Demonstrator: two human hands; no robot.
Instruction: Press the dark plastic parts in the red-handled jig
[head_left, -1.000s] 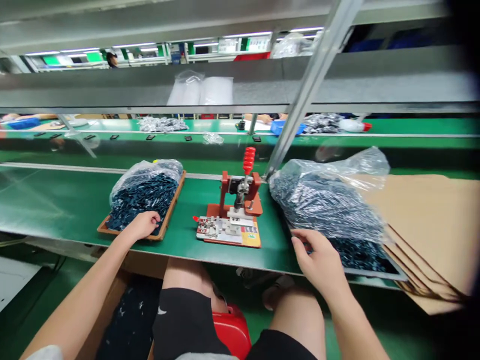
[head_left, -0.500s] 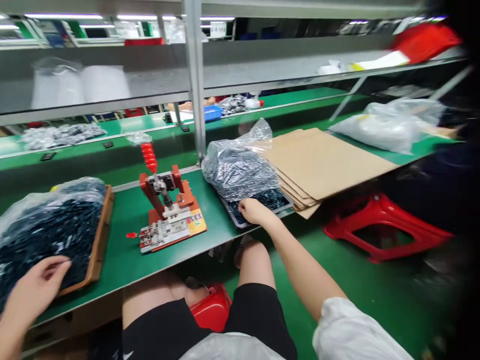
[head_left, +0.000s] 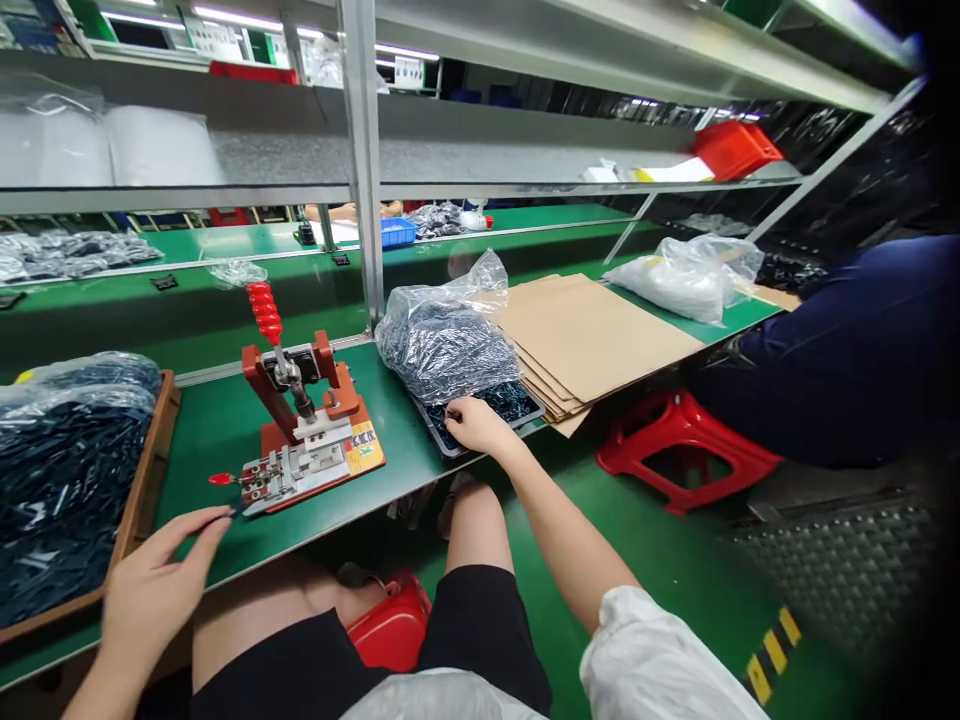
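1. A loose, creased white short sleeve (head_left: 652, 660) covers the upper right arm and ends above the right forearm (head_left: 562, 540).
2. A white shirt front (head_left: 442, 700) shows along the lower edge of the view.
3. Black shorts (head_left: 487, 625) end above the knees (head_left: 476, 530).
4. The left hand (head_left: 154, 590) and right hand (head_left: 480, 425) are bare.

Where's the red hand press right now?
In the head view, the red hand press stands on the green workbench between the wooden tray and the plastic bag of dark parts, beyond the left hand.

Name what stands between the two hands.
A red metal toggle press stands between the left hand and right hand on the green bench, in the head view.
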